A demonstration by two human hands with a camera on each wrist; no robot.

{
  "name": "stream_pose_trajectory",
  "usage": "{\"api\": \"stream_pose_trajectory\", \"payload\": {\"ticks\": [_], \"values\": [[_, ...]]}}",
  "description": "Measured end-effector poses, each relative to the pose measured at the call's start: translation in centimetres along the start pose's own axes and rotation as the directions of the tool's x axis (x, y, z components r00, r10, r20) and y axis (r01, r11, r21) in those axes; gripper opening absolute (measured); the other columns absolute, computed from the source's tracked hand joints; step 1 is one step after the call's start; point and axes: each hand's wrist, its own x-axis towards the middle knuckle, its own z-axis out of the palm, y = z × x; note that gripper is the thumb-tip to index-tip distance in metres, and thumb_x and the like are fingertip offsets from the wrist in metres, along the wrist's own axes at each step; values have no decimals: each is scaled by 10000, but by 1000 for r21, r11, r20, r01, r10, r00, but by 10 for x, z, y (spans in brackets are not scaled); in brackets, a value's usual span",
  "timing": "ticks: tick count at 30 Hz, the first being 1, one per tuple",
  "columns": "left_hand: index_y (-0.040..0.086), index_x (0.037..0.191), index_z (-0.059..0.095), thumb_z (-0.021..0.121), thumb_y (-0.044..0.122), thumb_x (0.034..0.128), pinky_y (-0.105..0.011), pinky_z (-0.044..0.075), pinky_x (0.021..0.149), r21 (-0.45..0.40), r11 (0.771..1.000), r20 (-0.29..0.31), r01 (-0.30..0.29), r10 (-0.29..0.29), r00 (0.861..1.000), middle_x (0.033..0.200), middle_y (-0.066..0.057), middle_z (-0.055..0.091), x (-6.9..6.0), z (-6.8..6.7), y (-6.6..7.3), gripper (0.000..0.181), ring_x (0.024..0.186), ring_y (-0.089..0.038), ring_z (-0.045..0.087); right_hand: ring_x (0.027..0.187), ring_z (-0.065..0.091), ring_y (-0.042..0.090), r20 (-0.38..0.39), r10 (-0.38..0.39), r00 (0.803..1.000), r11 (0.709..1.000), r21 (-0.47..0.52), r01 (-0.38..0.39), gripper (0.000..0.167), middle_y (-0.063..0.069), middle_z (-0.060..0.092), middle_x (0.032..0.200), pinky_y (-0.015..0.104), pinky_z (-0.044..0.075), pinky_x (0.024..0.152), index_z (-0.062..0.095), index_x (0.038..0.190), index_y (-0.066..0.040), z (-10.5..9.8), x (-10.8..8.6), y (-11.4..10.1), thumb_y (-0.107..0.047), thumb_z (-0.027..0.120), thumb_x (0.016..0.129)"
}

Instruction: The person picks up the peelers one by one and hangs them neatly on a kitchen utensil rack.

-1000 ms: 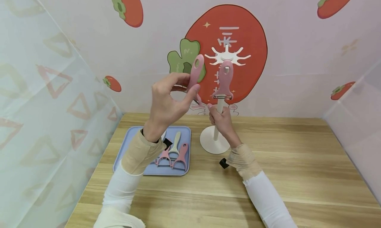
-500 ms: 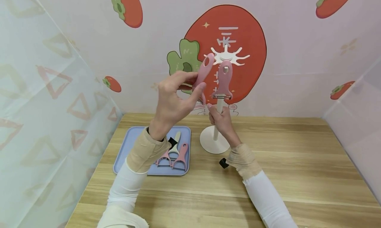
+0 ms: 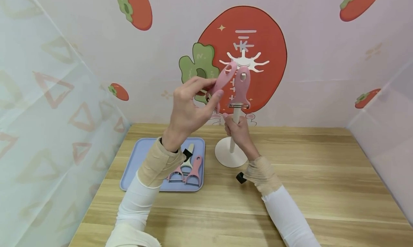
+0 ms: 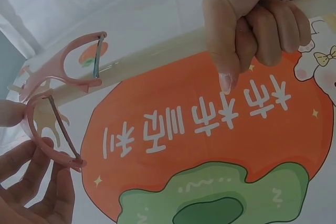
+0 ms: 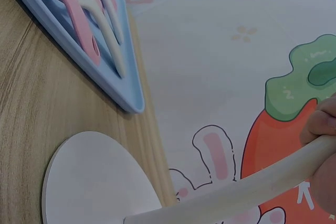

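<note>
My left hand (image 3: 188, 109) pinches a pink peeler (image 3: 222, 80) between thumb and fingers, its holed handle end tilted up and right. That end overlaps the white prongs (image 3: 256, 63) of a tall stand in the head view; whether it touches one I cannot tell. Just to its right a second pink peeler (image 3: 242, 89) hangs by its hole, blade down. My right hand (image 3: 239, 132) grips the stand's pole (image 3: 237, 113) below that peeler. In the left wrist view, both blade ends show side by side, the held peeler (image 4: 34, 124) nearer the camera.
A blue tray (image 3: 133, 164) on the wooden table, left of the stand's round white base (image 3: 229, 155), bears several pink and pale peelers, such as a pink one (image 3: 195, 170). My left forearm covers part of it. A printed wall (image 3: 306, 60) rises behind.
My left hand has moved right with the pink peeler, whose handle end now leans further right, over the prongs. The right hand keeps its grip on the pole.
</note>
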Motion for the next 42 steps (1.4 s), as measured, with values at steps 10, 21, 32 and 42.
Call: {"api": "stream_pose_trajectory", "payload": {"ticks": [10, 21, 32, 42], "values": [[0, 1190, 778, 789, 176, 964, -330, 564, 796, 1, 1000, 16, 12, -12, 1000, 1049, -122, 762, -1, 6, -6, 287, 957, -195, 706, 433, 349, 93, 3, 11, 1000, 1000, -1, -11, 525, -74, 386, 495, 230, 271, 434, 440, 651, 28, -1, 0, -1, -188, 560, 1114], [7, 1204, 774, 786, 165, 966, -325, 546, 793, -19, 1000, 30, 8, -7, 1000, 1040, -109, 765, -1, 12, -8, 286, 960, -197, 707, 427, 322, 92, 3, 13, 1000, 1000, 20, -13, 544, -80, 363, 485, 231, 248, 434, 412, 643, 51, -1, 0, 0, -183, 560, 1112], [4, 1244, 751, 796, 179, 965, -317, 564, 778, -26, 1000, 56, 2, -1, 998, 1091, -116, 770, -1, 15, -9, 333, 1001, -213, 717, 426, 342, 77, -5, 8, 1000, 1000, 17, -8, 536, -79, 372, 490, 213, 271, 430, 421, 640, 57, 0, 0, 0, -161, 552, 1112], [0, 1242, 739, 767, 178, 989, -330, 590, 771, -20, 999, 51, 28, -27, 998, 1118, -129, 763, -4, 13, -11, 311, 993, -252, 738, 421, 348, 76, -1, -22, 1000, 1000, 22, 22, 535, -85, 377, 493, 212, 273, 424, 418, 623, 59, 0, 0, 0, -139, 542, 1105]]}}
